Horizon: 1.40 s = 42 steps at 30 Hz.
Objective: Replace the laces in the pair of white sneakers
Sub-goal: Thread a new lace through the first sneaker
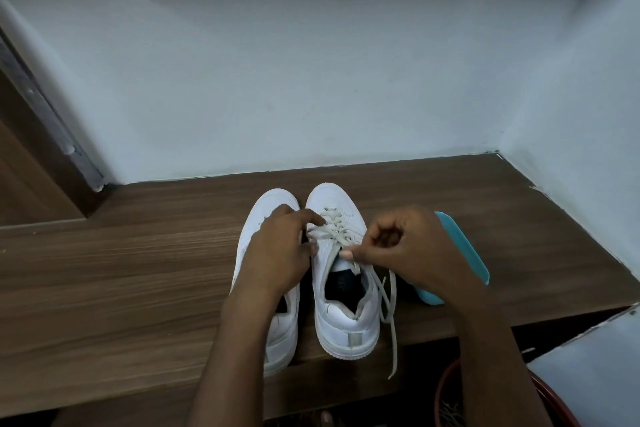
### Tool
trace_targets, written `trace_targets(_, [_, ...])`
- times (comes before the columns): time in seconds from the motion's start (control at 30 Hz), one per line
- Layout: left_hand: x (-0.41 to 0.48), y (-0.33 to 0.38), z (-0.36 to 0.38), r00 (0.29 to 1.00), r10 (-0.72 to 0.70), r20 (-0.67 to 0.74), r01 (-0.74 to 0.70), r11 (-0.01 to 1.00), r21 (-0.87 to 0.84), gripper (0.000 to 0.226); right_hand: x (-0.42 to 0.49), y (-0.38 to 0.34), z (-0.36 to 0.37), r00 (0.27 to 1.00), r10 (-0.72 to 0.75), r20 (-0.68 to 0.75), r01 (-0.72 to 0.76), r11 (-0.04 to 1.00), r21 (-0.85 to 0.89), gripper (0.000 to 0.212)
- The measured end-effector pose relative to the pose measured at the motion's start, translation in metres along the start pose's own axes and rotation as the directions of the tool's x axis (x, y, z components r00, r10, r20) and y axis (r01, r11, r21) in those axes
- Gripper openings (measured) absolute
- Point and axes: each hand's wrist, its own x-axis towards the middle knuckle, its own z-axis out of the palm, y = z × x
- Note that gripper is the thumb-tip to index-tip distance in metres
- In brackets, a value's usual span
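Observation:
Two white sneakers stand side by side on a wooden shelf, toes toward the wall. The right sneaker carries a pale grey lace through its lower eyelets; loose lace ends trail over its right side onto the wood. My left hand lies over the left sneaker and pinches the lace at the right sneaker's left eyelets. My right hand pinches the lace near the tongue's top, fingers curled. Most of the left sneaker is hidden under my left arm.
A teal oblong object lies on the shelf just right of my right hand. White walls close the shelf at the back and right. A brown door frame stands at the left. A red basket rim sits below the shelf edge, bottom right.

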Motion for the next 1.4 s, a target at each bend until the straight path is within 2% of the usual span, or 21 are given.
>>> trace_targets(0.03, [0.0,0.002,0.002,1.0,-0.004,-0.001,0.004,0.999,0.035,0.027,-0.001,-0.002,0.0,0.997,0.039,0.061,-0.032,0.993,-0.109,0.033])
trace_targets(0.1, [-0.002,0.005,0.005,0.999,-0.024,-0.026,0.026,0.996,0.091,0.017,-0.002,-0.005,0.0,0.99,0.112,0.091,-0.087,0.965,-0.247,0.034])
trace_targets(0.23, [-0.001,0.002,0.005,0.997,-0.062,-0.051,0.066,0.995,0.075,0.003,-0.001,-0.013,0.005,0.988,0.14,0.066,-0.108,0.93,-0.35,0.033])
trace_targets(0.33, [0.0,-0.002,0.005,0.998,-0.062,-0.033,0.062,0.998,-0.001,0.005,0.0,-0.012,0.009,0.989,0.141,0.048,-0.112,0.918,-0.379,0.032])
trace_targets(0.47, [0.003,-0.009,0.001,0.994,-0.071,0.079,0.077,0.995,-0.07,0.012,0.001,-0.002,0.01,0.991,0.122,0.061,-0.099,0.95,-0.295,0.026])
trace_targets(0.53, [0.002,-0.011,0.001,0.991,-0.094,0.098,0.099,0.994,-0.043,0.013,0.001,0.005,0.006,0.989,0.131,0.062,-0.115,0.97,-0.212,0.024])
trace_targets(0.63, [0.0,-0.007,0.002,0.996,-0.087,0.036,0.085,0.995,0.051,0.011,-0.003,0.01,-0.003,0.982,0.167,0.09,-0.158,0.982,-0.1,0.023])
trace_targets(0.97, [0.002,-0.006,0.018,0.976,-0.166,-0.142,0.197,0.95,0.241,0.01,-0.005,0.016,-0.007,0.968,0.21,0.139,-0.207,0.978,-0.036,0.011])
trace_targets(1.3, [0.002,0.0,0.026,0.923,-0.299,-0.243,0.342,0.926,0.158,0.009,-0.01,0.024,-0.011,0.952,0.24,0.19,-0.262,0.96,0.102,0.007])
trace_targets(1.4, [0.003,-0.003,0.022,0.929,-0.3,-0.217,0.321,0.945,0.066,0.008,-0.01,0.026,-0.01,0.947,0.256,0.193,-0.288,0.944,0.16,0.008])
